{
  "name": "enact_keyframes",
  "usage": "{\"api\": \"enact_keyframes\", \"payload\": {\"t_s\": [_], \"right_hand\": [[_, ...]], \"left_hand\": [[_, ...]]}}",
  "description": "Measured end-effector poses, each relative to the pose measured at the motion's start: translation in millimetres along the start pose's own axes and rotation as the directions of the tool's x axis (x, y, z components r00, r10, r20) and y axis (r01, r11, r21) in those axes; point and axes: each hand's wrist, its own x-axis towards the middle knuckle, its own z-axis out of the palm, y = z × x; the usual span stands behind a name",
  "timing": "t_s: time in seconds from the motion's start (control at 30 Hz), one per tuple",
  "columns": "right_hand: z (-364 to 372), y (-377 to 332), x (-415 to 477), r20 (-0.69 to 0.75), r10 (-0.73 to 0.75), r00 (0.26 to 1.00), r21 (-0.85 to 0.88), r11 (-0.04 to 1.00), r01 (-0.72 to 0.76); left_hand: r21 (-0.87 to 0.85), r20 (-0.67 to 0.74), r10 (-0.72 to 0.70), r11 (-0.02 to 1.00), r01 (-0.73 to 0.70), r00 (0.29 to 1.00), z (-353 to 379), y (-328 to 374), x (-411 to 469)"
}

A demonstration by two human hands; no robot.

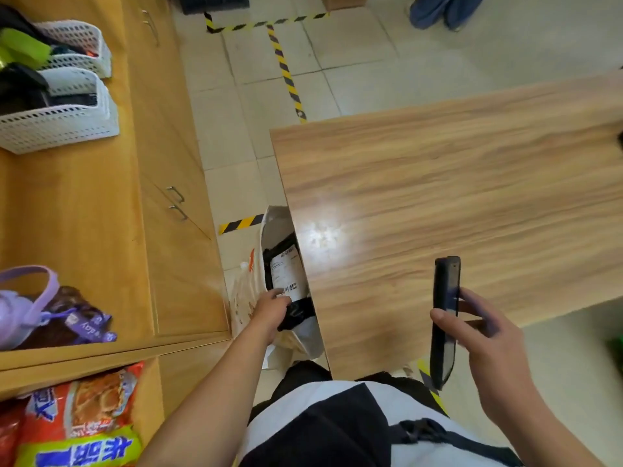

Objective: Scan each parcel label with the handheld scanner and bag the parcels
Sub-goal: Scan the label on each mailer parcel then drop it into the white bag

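so from my seat: the left hand (pixel 271 306), just left of centre in the frame, is gripping a black parcel (pixel 300 315) by its near end, fingers curled round the edge. the parcel sits inside the mouth of the white bag (pixel 244 298), which stands on the floor tight against the left edge of the bench (pixel 438 180). the white label (pixel 286 271) faces up, barcode readable. my guess is it's held label-up so i can check it's the right one as it goes in.

the right hand (pixel 488 342), lower right of the frame, is wrapped round the scanner (pixel 445 315), thumb on the near side and fingers behind. it's edge-on to me and hovering over the bench's near edge, not aimed at the label, so i read this as the bagging step with the scanner parked out of the way.

bag next to the bench makes sense, short drop from the bench top. one risk: the bag mouth looks floppy, so the parcel could catch on the rim.

wooden cabinet (pixel 101 214) with white baskets (pixel 60 126) fills the left side.
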Motion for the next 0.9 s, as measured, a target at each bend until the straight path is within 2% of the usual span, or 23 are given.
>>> {"api": "enact_keyframes", "payload": {"t_s": [0.1, 0.17, 0.23, 0.3, 0.37, 0.4, 0.43, 0.57, 0.63, 0.73, 0.9], "right_hand": [[-5.3, -0.5, -4.0, -0.006, -0.011, 1.0, 0.014, 1.0, 0.011], [-14.6, 2.0, -7.1, -0.012, -0.014, 1.0, 0.008, 1.0, 0.014], [-25.1, 5.3, -10.0, -0.033, -0.018, 0.999, 0.015, 1.0, 0.018], [-35.2, 8.8, -12.0, -0.054, -0.021, 0.998, 0.003, 1.0, 0.021], [-42.6, 12.3, -11.9, -0.056, -0.023, 0.998, -0.012, 1.0, 0.023], [-45.3, 14.0, -10.7, -0.053, -0.02, 0.998, -0.022, 1.0, 0.019], [-46.8, 15.6, -10.1, -0.053, -0.015, 0.998, -0.031, 0.999, 0.013], [-40.1, 19.4, -10.1, -0.045, -0.016, 0.999, -0.057, 0.998, 0.014], [-32.7, 21.7, -10.5, -0.016, 0.01, 1.0, -0.084, 0.996, -0.011], [-21.1, 25.2, -10.6, 0.007, 0.044, 0.999, -0.105, 0.994, -0.044], [3.2, 31.1, -9.5, 0.035, 0.068, 0.997, -0.145, 0.987, -0.062]], "left_hand": [[0.165, 0.064, -0.002, 0.986, -0.009, 0.998, 0.2, -0.3, 0.9], [0.335, 0.08, -0.016, 0.942, -0.012, 0.997, -1.0, -1.8, 2.7], [0.556, 0.057, -0.052, 0.831, 0.011, 0.997, -5.5, -4.3, 4.6], [0.739, 0.0, -0.094, 0.671, 0.064, 0.996, -13.6, -8.7, 10.2], [0.818, -0.072, -0.118, 0.562, 0.126, 0.99, -24.2, -13.1, 11.9], [0.826, -0.108, -0.119, 0.541, 0.155, 0.987, -28.4, -15.4, 11.5], [0.815, -0.133, -0.103, 0.554, 0.168, 0.986, -31.2, -17.9, 11.3], [0.616, -0.185, 0.037, 0.783, 0.087, 0.982, -31.8, -30.1, 15.3], [0.524, -0.21, 0.061, 0.849, 0.06, 0.976, -27.8, -34.4, 15.5], [0.455, -0.175, 0.067, 0.89, 0.02, 0.982, -16.4, -40.7, 16.5], [0.511, -0.153, 0.119, 0.859, -0.025, 0.981, -1.5, -45.1, 31.9]]}}
